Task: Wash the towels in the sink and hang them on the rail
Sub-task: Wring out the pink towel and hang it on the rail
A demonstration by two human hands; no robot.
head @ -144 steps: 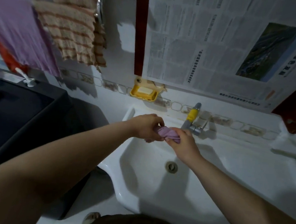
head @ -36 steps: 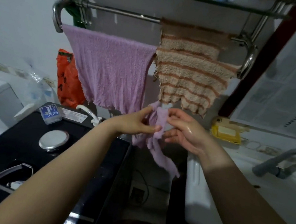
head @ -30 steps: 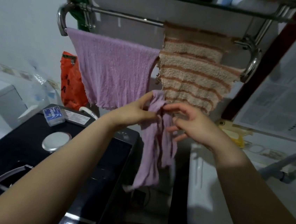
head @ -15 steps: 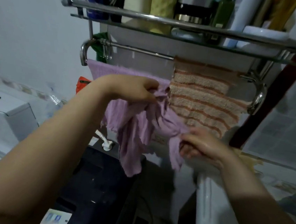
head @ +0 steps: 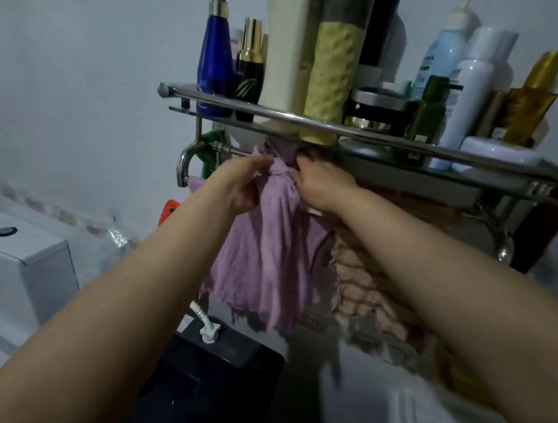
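Both hands are up at the rail (head: 229,151), just under the bottle shelf (head: 415,150). The left hand (head: 242,183) and right hand (head: 321,185) each pinch the bunched purple towel (head: 267,244), which drapes down from the rail beside the striped towel (head: 366,289).

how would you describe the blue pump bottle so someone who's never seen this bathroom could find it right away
Start at the steel wall shelf above the towel rail, crowded with bottles and jars. Go to its far left end: the blue pump bottle stands there, beside a smaller black and gold bottle. It is the only deep blue one, with a gold collar under its pump.
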